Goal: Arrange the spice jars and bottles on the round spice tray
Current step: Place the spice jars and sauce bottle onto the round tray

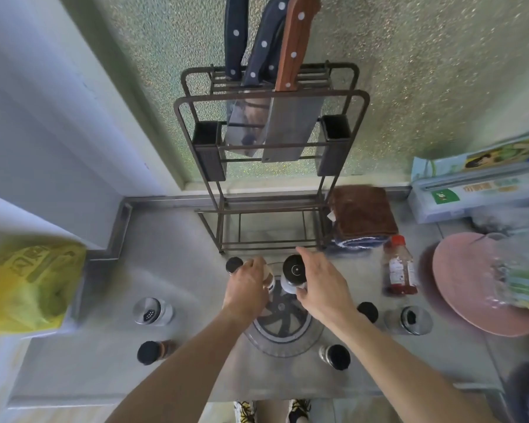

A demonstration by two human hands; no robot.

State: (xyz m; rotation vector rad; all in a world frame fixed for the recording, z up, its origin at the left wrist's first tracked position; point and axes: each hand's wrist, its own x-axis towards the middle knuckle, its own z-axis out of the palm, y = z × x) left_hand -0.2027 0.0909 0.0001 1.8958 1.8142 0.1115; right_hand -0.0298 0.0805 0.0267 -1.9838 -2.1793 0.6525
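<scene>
The clear round spice tray (pixel 283 337) with a dark spoked centre lies on the steel counter in front of me. My left hand (pixel 248 288) is closed around a small jar (pixel 270 277) at the tray's far edge. My right hand (pixel 321 285) grips a black-capped jar (pixel 293 271) beside it, over the tray's far side. Loose on the counter stand a black-capped jar (pixel 234 264), a silver shaker-lid jar (pixel 151 311), a brown jar (pixel 155 351), a red-capped bottle (pixel 399 267), and black-topped jars at the right (pixel 367 311) (pixel 411 319) and at the front (pixel 336 357).
A black wire knife rack (pixel 272 148) with three knives stands just behind the tray. A folded brown cloth (pixel 361 215) lies to its right. A pink plate (pixel 471 285) and boxes sit at the far right, a yellow bag (pixel 28 285) at the left.
</scene>
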